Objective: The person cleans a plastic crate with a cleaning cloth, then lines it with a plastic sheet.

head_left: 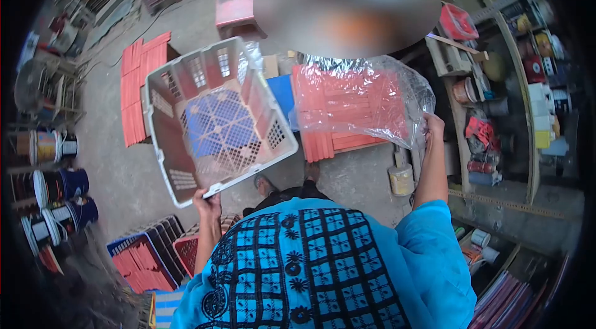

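Note:
My left hand [208, 201] is closed on the near rim of a pale plastic crate [176, 136], which hangs tilted in front of me. Nothing lies inside it, and blue shows through its lattice bottom. On the other side, my right hand [433, 125] grips the edge of a clear plastic bag [417, 96]. The bag spreads leftward over flat red strips [347, 96] stacked crosswise. More red strips [320, 146] stick out below it, and a blue panel [280, 94] shows between crate and bag.
Another red-strip stack [138, 90] stands left of the crate. A red plastic chair [236, 9] is beyond. Paint buckets [62, 189] line the left side; cluttered shelves [528, 111] run along the right. Near my left side sits a blue crate of red strips [139, 260]. The top centre is blurred.

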